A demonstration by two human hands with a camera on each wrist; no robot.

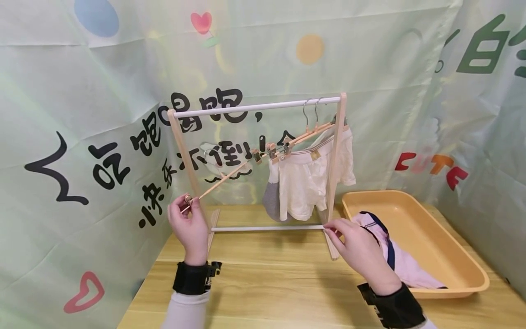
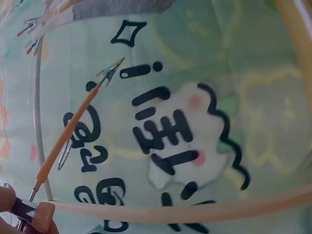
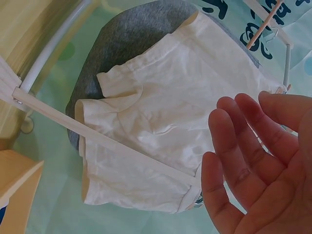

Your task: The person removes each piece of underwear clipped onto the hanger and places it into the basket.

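Note:
Between thumb and fingers, my left hand pinches the clip at the near end of a wooden clip hanger. This hanger slants up to the right, away from the hand. Its far clip shows nothing between its jaws in the left wrist view. My right hand holds nothing, its fingers loosely bent, close to the lower right post of a small clothes rack. White shorts hang from the rack on clip hangers, with a grey and white garment behind them.
To the right stands a yellow-orange tray with a pink, navy-edged garment in it. The rack's lower white bar and its feet sit over the wooden table. A printed cloth backdrop surrounds the table.

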